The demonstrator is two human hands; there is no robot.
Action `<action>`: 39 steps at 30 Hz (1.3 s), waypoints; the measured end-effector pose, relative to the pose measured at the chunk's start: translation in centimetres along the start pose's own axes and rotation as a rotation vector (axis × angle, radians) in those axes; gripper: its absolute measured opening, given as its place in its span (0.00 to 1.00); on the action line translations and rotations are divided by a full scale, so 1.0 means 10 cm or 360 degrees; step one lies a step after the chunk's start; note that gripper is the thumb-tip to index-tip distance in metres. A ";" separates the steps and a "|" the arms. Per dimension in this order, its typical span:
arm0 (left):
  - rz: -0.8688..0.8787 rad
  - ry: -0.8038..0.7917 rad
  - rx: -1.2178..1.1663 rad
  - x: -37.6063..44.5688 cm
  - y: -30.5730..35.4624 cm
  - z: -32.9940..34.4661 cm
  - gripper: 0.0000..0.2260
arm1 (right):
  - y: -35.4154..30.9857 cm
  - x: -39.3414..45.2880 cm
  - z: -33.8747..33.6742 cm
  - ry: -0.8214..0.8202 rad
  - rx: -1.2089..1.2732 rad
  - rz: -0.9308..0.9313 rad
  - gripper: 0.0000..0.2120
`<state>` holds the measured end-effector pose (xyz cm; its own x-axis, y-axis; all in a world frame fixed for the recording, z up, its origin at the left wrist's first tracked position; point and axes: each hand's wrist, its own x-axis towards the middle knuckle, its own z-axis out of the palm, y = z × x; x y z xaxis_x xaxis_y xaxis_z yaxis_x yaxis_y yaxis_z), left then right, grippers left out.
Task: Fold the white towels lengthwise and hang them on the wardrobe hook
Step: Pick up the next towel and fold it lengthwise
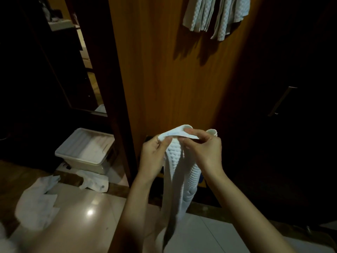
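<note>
Nearest the camera, two bare forearms reach forward over a glossy pale tiled floor [87,207], and between the hands hangs a white waffle-textured towel [179,172], gathered into a long narrow bundle whose lower end trails down towards the tiles. The left hand [153,152] pinches the towel's top hem with thumb and curled fingers, and the right hand [206,148] grips the same hem just beside it, fingers curled over the folded edge, so the towel's top sits between and slightly above both hands. To the left on the floor lie crumpled white cloths [36,203], one partly draped over a dark wooden threshold strip [71,177]. Behind them stands a cream rectangular plastic storage box [85,148]. Beyond the hands rises the brown wooden wardrobe panel [164,79], and high on it hang several folded white waffle-textured towels [215,13], their upper ends cut off by the picture's edge. Further right, a dark door carries a slim metal handle [282,101].
</note>
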<state>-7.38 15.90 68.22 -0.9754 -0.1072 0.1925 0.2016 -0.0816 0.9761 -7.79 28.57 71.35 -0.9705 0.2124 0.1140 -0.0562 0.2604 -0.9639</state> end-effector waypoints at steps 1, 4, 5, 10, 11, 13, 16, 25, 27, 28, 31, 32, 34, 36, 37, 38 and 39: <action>-0.0013 0.0014 0.0023 -0.01 -0.02 0.00 0.09 | -0.01 0.00 -0.03 -0.0015 -0.0213 -0.0130 0.12; -0.0057 0.0026 0.0081 -0.03 -0.07 0.03 0.09 | -0.05 0.05 -0.12 0.0049 -0.1254 -0.0508 0.16; -0.0080 0.0015 0.0083 -0.03 -0.08 0.05 0.09 | -0.07 0.07 -0.15 0.0095 -0.1514 -0.0622 0.17; -0.0108 -0.0011 0.0091 0.01 -0.08 0.09 0.08 | -0.13 0.17 -0.22 -0.0327 -0.1516 -0.0858 0.17; -0.0112 -0.0011 0.0088 0.01 -0.07 0.09 0.08 | -0.13 0.19 -0.22 -0.0437 -0.1385 -0.0833 0.16; -0.0116 -0.0015 0.0080 0.03 -0.05 0.09 0.09 | -0.11 0.18 -0.20 -0.0539 -0.1143 -0.0784 0.15; -0.0069 -0.0013 0.0108 0.04 -0.04 0.09 0.10 | -0.05 0.14 -0.10 -0.0506 -0.1008 -0.0729 0.13; 0.0032 -0.0172 0.0001 0.07 -0.02 -0.11 0.12 | -0.08 0.20 0.09 -0.0662 -0.0804 -0.0746 0.14; 0.0018 -0.0164 -0.0030 0.08 -0.04 -0.14 0.11 | -0.11 0.23 0.10 -0.0742 -0.0825 -0.0697 0.12; 0.0019 -0.0156 -0.0033 0.08 -0.04 -0.15 0.11 | -0.12 0.24 0.10 -0.0786 -0.0817 -0.0671 0.11; 0.0013 -0.0192 -0.0085 0.09 -0.04 -0.18 0.11 | -0.14 0.25 0.09 -0.0862 -0.0755 -0.0632 0.08; -0.0010 -0.0205 -0.0101 0.09 -0.04 -0.19 0.12 | -0.14 0.24 0.08 -0.0855 -0.0733 -0.0633 0.08; -0.0050 -0.0216 -0.0114 0.09 -0.06 -0.19 0.11 | -0.13 0.24 0.07 -0.0804 -0.0651 -0.0619 0.11; -0.0078 -0.0222 -0.0109 0.08 -0.08 -0.17 0.09 | -0.11 0.25 0.05 -0.0752 -0.0585 -0.0581 0.17; -0.0084 -0.0225 -0.0085 0.08 -0.08 -0.16 0.09 | -0.09 0.25 0.04 -0.0732 -0.0577 -0.0576 0.18; -0.0080 -0.0223 -0.0046 0.08 -0.09 -0.14 0.09 | -0.08 0.25 0.03 -0.0719 -0.0584 -0.0585 0.19; -0.0065 -0.0212 -0.0001 0.07 -0.09 -0.12 0.09 | -0.07 0.26 0.02 -0.0719 -0.0612 -0.0607 0.19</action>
<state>-8.17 14.68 67.33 -0.9860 0.0286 0.1645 0.1616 -0.0838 0.9833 -10.28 28.74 72.30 -0.9065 -0.3504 0.2356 -0.4061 0.5710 -0.7134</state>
